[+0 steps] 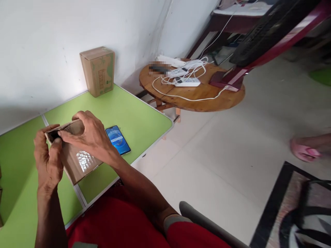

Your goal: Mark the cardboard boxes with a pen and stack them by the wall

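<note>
Both hands hold a small brown cardboard box above a green folding table. My left hand grips its left end, thumb at the open top flap. My right hand lies over the top of the box, fingers pinching the flap at its upper left corner. A patch of shiny clear tape shows on the box's front face. A phone with a lit blue screen lies flat on the table just right of my right hand.
A second, sealed cardboard box stands upright at the table's far edge by the white wall. Beyond it a round wooden table carries power strips and white cables. A person's foot in a pink slipper is at the right. A patterned mat lies on the tile floor.
</note>
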`<state>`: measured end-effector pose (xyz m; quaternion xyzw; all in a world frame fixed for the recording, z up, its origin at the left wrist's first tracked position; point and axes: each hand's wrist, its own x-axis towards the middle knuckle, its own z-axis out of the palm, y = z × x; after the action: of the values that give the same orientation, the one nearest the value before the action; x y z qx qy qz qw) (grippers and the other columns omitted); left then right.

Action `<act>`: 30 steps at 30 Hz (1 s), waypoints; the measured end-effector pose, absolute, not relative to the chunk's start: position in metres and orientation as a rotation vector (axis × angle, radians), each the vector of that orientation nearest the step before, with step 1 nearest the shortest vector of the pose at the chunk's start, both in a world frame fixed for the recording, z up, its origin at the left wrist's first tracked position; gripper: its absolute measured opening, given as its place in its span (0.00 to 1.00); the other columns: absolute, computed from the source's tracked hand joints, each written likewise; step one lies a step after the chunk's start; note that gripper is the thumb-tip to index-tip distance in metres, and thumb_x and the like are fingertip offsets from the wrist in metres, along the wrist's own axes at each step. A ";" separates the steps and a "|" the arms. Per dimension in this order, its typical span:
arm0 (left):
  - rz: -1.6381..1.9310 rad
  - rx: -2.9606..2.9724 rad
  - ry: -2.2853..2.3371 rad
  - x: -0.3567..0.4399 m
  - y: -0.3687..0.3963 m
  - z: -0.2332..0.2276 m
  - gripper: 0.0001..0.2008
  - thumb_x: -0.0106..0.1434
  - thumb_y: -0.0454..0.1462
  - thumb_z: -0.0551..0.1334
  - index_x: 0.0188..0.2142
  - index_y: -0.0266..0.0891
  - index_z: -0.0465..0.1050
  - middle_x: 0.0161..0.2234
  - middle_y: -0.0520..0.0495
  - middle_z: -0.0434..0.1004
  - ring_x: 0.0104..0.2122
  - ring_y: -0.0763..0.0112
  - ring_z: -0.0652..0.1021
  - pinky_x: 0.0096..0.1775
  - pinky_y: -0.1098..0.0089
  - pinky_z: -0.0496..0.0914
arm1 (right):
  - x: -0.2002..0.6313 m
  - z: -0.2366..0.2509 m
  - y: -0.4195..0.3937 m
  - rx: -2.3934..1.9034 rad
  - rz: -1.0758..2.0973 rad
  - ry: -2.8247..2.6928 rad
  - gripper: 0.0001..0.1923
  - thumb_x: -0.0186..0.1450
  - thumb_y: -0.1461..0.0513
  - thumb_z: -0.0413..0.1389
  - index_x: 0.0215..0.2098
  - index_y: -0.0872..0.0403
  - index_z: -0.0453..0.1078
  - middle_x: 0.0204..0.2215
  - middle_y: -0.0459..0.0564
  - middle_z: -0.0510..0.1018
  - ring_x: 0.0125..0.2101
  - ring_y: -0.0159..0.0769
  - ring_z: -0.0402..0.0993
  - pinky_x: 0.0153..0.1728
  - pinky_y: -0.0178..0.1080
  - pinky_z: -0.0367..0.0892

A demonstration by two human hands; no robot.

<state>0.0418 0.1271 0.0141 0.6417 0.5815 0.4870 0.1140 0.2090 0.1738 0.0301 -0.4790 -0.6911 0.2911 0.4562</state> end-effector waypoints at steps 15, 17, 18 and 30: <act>1.578 1.655 1.517 -0.007 0.120 0.004 0.19 0.70 0.54 0.70 0.47 0.44 0.74 0.41 0.51 0.73 0.40 0.65 0.70 0.43 0.64 0.65 | 0.250 -0.077 0.122 -2.097 1.050 -2.049 0.11 0.76 0.62 0.65 0.55 0.56 0.77 0.50 0.65 0.89 0.52 0.53 0.87 0.46 0.42 0.73; 1.507 1.669 1.558 -0.004 0.116 0.007 0.22 0.70 0.56 0.71 0.51 0.45 0.76 0.45 0.49 0.76 0.43 0.63 0.73 0.45 0.64 0.67 | 0.242 -0.084 0.119 -2.098 1.047 -2.002 0.09 0.76 0.66 0.63 0.53 0.56 0.77 0.48 0.66 0.89 0.49 0.52 0.88 0.44 0.42 0.74; 1.472 1.662 1.575 -0.001 0.114 0.009 0.24 0.69 0.57 0.72 0.53 0.45 0.77 0.47 0.49 0.78 0.46 0.62 0.75 0.47 0.63 0.69 | 0.242 -0.087 0.121 -2.083 1.045 -1.981 0.06 0.75 0.67 0.62 0.50 0.56 0.77 0.46 0.65 0.89 0.48 0.52 0.88 0.44 0.42 0.74; 1.223 1.580 1.696 0.024 0.108 0.023 0.33 0.64 0.63 0.71 0.60 0.50 0.75 0.60 0.41 0.78 0.58 0.47 0.77 0.57 0.47 0.73 | 0.255 0.001 0.142 -0.549 1.254 -1.067 0.15 0.71 0.46 0.67 0.43 0.46 0.73 0.32 0.45 0.86 0.29 0.37 0.84 0.32 0.41 0.82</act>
<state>0.0244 0.1084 0.0225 0.5824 0.6253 0.4511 0.2576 0.2546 0.1424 0.0006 -0.2415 -0.4692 0.5511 0.6464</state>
